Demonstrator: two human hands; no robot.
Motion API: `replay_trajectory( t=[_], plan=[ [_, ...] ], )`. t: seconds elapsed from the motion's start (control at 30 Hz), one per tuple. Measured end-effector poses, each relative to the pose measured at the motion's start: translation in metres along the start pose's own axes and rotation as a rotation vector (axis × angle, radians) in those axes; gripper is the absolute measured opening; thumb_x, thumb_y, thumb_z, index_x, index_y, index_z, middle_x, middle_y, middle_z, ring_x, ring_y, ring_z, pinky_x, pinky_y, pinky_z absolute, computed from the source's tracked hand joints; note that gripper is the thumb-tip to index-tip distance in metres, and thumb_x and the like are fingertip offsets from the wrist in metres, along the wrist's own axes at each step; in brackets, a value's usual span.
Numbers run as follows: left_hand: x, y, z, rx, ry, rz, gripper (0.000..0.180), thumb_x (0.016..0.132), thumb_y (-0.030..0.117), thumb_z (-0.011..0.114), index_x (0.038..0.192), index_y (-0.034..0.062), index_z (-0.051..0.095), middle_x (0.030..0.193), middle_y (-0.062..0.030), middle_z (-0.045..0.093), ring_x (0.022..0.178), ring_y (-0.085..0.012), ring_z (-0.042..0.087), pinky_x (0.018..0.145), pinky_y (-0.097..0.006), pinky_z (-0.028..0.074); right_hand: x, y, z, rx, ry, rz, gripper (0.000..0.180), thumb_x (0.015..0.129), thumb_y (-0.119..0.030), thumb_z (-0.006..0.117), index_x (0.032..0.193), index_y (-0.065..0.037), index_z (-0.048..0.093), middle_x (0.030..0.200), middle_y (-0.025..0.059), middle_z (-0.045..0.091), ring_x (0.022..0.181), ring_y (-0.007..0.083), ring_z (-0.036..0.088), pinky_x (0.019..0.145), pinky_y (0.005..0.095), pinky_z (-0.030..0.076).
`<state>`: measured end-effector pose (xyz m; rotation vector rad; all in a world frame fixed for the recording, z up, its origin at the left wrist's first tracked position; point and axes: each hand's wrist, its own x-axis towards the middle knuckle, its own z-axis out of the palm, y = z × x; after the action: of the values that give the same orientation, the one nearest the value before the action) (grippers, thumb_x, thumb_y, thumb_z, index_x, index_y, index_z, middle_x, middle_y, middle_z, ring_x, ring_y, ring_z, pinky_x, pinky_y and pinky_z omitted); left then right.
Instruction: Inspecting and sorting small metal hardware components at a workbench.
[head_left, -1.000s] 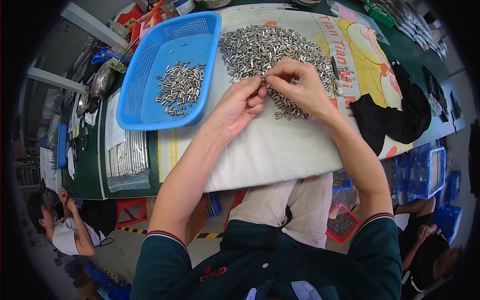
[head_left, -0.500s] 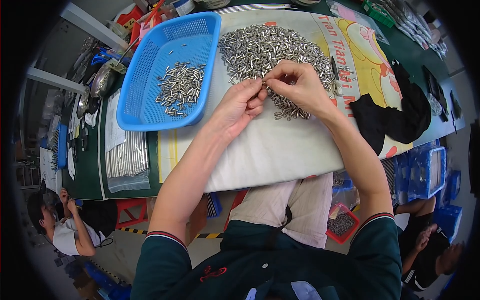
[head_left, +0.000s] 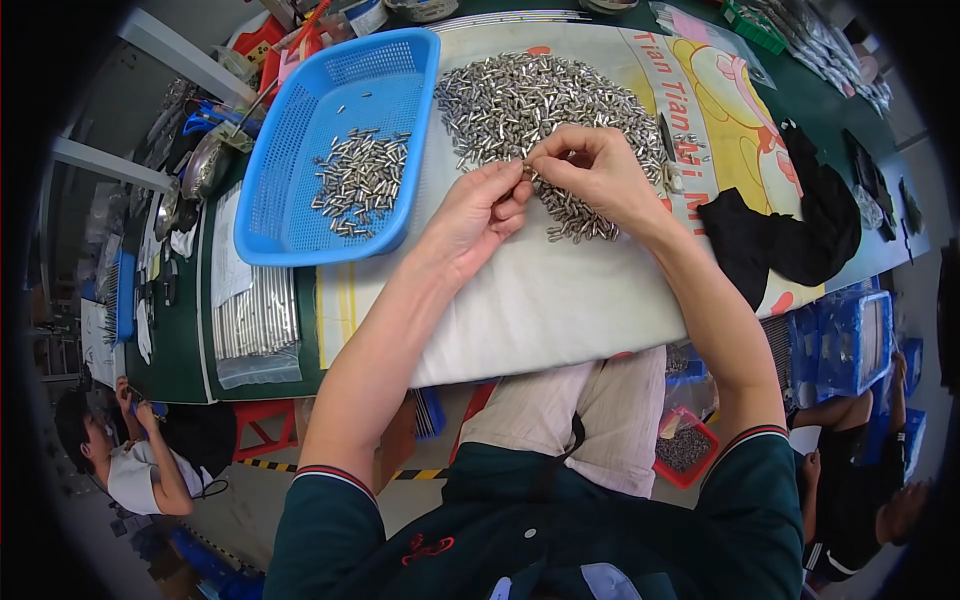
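Fingertip to fingertip, my left hand point(head_left: 485, 212) and my right hand point(head_left: 592, 178) meet at the near edge of a big pile of small shiny metal parts point(head_left: 545, 95). Both are closed in a pinch around something tiny; the fingers hide most of it, so its kind cannot be made out. The piled parts look like short silvery cylinders with a narrower end. Left of my hands stands a blue perforated plastic basket point(head_left: 262, 215), with a smaller heap of similar metal pieces point(head_left: 362, 180) in it.
A pale printed cloth point(head_left: 540, 320) covers the green table. Black fabric point(head_left: 745, 240) lies at the right, and bagged metal rods point(head_left: 255, 325) lie at the left. Below the table is a red bin point(head_left: 705, 440) of small parts. Two other people sit at the lower left and lower right.
My hands stay pinched together in nearly the same place. The person at the lower right has shifted their arms.
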<state>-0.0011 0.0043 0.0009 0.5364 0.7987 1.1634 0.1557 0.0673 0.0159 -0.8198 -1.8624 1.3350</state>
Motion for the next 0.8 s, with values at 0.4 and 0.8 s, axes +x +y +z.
replay_trajectory(
  t=[0.4, 0.8],
  plan=[
    [-0.001, 0.001, -0.003, -0.034, -0.028, -0.017, 0.013, 0.090, 0.018, 0.051, 0.085, 0.0054, 0.053, 0.069, 0.0003, 0.050, 0.052, -0.0032, 0.035, 0.044, -0.018, 0.027, 0.001, 0.004, 0.001, 0.069, -0.027, -0.005, 0.015, 0.074, -0.012, 0.062, 0.080, 0.001, 0.065, 0.071, 0.0026, 0.062, 0.065, 0.0063, 0.054, 0.060, 0.0209, 0.044],
    [0.000, -0.001, -0.007, -0.073, -0.115, -0.056, 0.011, 0.090, 0.017, 0.051, 0.087, 0.0063, 0.052, 0.070, 0.0000, 0.051, 0.053, -0.0027, 0.037, 0.044, -0.016, 0.028, 0.001, -0.001, -0.007, 0.252, -0.144, 0.154, 0.016, 0.074, -0.012, 0.065, 0.082, 0.001, 0.064, 0.076, 0.0032, 0.061, 0.070, 0.0080, 0.054, 0.066, 0.0211, 0.043]
  ],
)
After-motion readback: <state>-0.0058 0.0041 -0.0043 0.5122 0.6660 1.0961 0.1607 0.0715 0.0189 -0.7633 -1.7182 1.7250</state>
